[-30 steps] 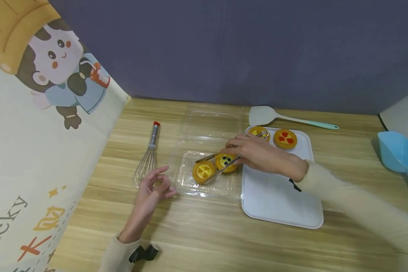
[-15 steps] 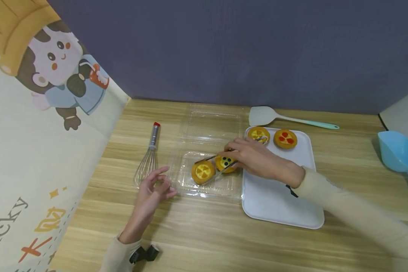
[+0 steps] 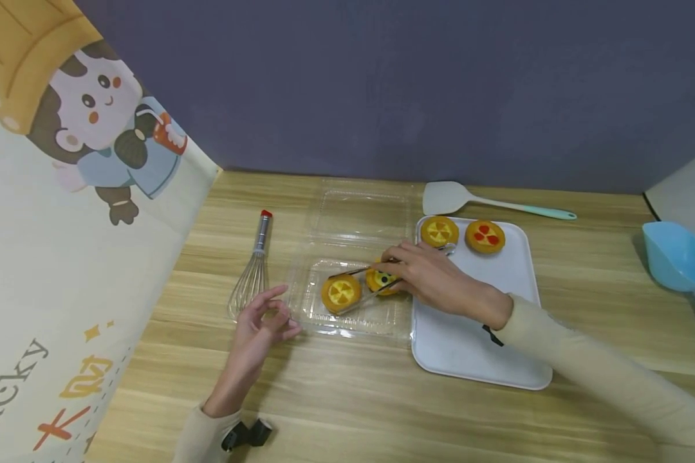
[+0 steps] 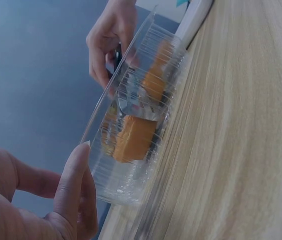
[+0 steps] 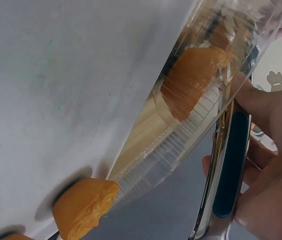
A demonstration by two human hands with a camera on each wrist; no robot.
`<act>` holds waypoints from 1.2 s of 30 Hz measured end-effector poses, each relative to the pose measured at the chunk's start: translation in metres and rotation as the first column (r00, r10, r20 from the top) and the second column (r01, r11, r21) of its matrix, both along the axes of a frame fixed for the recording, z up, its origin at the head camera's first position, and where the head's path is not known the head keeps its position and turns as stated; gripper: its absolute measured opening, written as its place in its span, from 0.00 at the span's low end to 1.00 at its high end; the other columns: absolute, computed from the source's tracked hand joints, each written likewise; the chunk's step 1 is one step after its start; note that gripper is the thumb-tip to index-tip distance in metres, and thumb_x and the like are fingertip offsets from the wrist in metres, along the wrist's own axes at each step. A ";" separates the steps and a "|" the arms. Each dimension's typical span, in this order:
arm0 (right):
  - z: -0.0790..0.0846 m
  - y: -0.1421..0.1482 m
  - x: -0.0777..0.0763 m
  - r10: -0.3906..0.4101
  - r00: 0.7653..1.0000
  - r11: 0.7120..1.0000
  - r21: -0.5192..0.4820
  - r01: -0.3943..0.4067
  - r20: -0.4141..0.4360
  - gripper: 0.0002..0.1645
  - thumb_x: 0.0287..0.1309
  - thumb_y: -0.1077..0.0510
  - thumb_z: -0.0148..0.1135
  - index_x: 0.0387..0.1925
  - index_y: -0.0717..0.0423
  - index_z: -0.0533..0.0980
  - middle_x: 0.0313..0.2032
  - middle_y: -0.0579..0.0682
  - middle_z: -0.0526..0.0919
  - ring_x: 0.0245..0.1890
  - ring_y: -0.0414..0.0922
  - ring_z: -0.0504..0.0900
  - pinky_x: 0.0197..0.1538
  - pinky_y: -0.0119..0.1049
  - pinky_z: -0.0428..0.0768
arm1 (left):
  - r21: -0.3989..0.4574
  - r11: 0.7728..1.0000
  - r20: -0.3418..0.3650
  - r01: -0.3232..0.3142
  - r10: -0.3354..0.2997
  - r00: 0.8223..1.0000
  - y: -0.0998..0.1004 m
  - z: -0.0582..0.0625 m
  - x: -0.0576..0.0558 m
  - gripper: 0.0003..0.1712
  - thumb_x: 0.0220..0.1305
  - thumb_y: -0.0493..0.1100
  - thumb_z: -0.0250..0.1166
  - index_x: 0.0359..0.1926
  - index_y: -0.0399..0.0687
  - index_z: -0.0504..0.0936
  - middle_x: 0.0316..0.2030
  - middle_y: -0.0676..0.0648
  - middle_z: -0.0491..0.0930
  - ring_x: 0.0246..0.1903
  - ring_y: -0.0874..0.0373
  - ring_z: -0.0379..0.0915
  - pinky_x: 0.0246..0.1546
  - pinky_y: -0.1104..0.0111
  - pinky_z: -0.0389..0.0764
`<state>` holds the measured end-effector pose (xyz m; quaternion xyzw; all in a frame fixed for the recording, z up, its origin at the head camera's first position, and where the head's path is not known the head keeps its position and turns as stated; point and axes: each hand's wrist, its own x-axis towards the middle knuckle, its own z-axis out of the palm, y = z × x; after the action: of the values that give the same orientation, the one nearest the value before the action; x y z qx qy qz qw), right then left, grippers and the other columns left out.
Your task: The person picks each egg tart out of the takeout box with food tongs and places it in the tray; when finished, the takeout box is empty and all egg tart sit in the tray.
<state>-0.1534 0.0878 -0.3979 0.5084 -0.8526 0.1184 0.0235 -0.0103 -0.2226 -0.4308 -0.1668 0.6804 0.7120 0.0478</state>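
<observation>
Left arm (image 3: 224,393), extended forward; left hand (image 3: 256,329), fingers loosely bent. Right arm (image 3: 591,361), stretched across to the left; right hand (image 3: 434,275), back upward, fingers curled in a grip.

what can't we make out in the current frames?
Head: blue-dotted tart, partly hidden by the right hand.
Head: scoop, handle cut off by the right edge.
Left wrist: nearer tart, topping unreadable through the box wall.
Right wrist: tongs, joined end cut off by the bottom edge.

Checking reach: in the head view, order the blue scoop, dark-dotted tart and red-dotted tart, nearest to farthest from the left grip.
1. Dark-dotted tart, right, in the container.
2. Red-dotted tart, right, on the tray.
3. Blue scoop, far right.
</observation>
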 end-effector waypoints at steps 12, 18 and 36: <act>-0.002 0.006 0.002 -0.050 0.999 0.999 0.002 0.050 -0.002 0.32 0.58 0.53 0.69 0.64 0.42 0.73 0.54 0.46 0.79 0.55 0.44 0.75 0.53 0.44 0.82 | -0.007 1.000 0.000 0.001 -0.001 1.000 0.002 0.000 -0.002 0.28 0.67 0.28 0.55 0.67 0.45 0.67 0.45 0.42 0.72 0.33 0.58 0.82 0.44 0.64 0.91; -0.002 0.007 0.004 -0.056 0.998 0.998 -0.020 0.056 -0.018 0.31 0.59 0.51 0.68 0.64 0.42 0.73 0.55 0.46 0.79 0.56 0.45 0.75 0.54 0.45 0.82 | -0.010 1.000 -0.004 0.000 0.000 1.000 0.002 -0.001 -0.002 0.28 0.67 0.28 0.55 0.67 0.45 0.67 0.45 0.42 0.72 0.33 0.58 0.82 0.44 0.63 0.91; 0.015 0.059 0.014 -0.192 0.978 0.970 -0.168 0.176 -0.085 0.34 0.54 0.52 0.72 0.64 0.44 0.74 0.54 0.49 0.79 0.44 0.47 0.80 0.43 0.44 0.82 | -0.003 1.000 -0.006 0.003 -0.003 1.000 0.000 0.002 -0.001 0.29 0.66 0.27 0.55 0.67 0.42 0.66 0.45 0.41 0.71 0.33 0.57 0.82 0.45 0.63 0.90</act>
<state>-0.1390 0.1465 -0.3824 0.4290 -0.8816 0.1576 0.1178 -0.0112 -0.2221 -0.4291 -0.1638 0.6817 0.7115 0.0465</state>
